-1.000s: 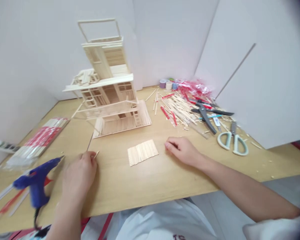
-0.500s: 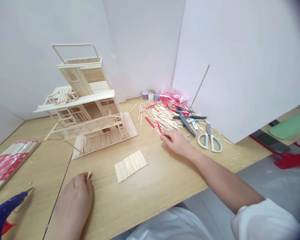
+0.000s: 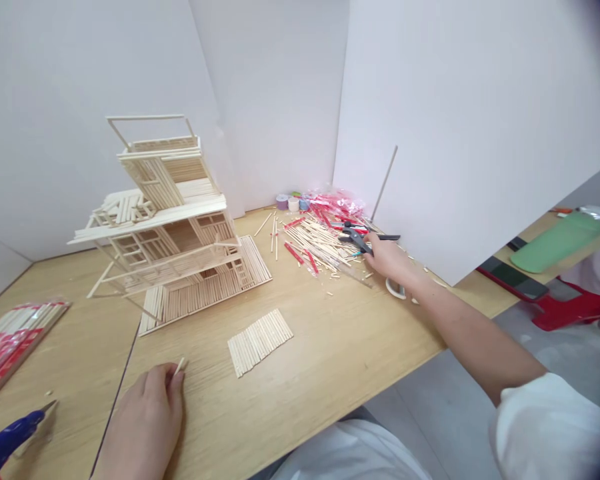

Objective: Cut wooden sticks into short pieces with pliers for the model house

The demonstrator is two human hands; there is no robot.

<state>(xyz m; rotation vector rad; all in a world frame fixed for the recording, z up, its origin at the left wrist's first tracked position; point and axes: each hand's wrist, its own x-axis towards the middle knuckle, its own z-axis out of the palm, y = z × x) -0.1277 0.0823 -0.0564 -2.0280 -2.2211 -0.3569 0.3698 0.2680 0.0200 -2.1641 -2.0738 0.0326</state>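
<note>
A short wooden stick (image 3: 180, 365) sits pinched between the fingertips of our left hand (image 3: 147, 420) (held upright, clear of the tabletop), while our right hand (image 3: 391, 259), fingers (image 3: 371, 245) pressed together, reaches the black-handled cutters (image 3: 359, 240) beside the stick pile (image 3: 320, 243).

A light wood tabletop (image 3: 330, 380) carries a stick model house (image 3: 180, 237), a flat stick panel (image 3: 259, 341), and loose sticks (image 3: 315, 241).

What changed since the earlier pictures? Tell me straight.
The right hand moved along the stick pile to the black cutters; whether it grips them is unclear. The left hand still pinches a short stick. The stick house and stick mat stayed as they were.
</note>
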